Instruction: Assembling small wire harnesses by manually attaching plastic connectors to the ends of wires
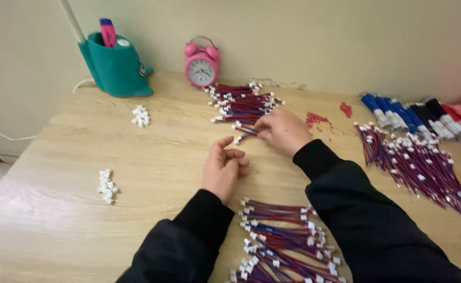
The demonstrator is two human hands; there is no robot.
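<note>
Right hand (pixel 285 131) is pinching a red-blue wire lead (pixel 246 135) off the wire pile (pixel 243 105) just below the pink alarm clock (pixel 202 65). Left hand (pixel 223 169) is resting half-curled, holding nothing, nearer the table's (pixel 57 220) front, with bare wood lying left of it.

Left hand (pixel 223 169): bare, no glove, no rings visible.
Right hand (pixel 284 130): bare.
Sleeves (pixel 364 220): black, long, wrist-length.

Home desk used for piecework: wooden table (pixel 73 209) against a plain wall, pink alarm clock (pixel 202 63), teal pen holder (pixel 116 65), and piles of wire leads (pixel 243 102) laid out for sorting.
</note>
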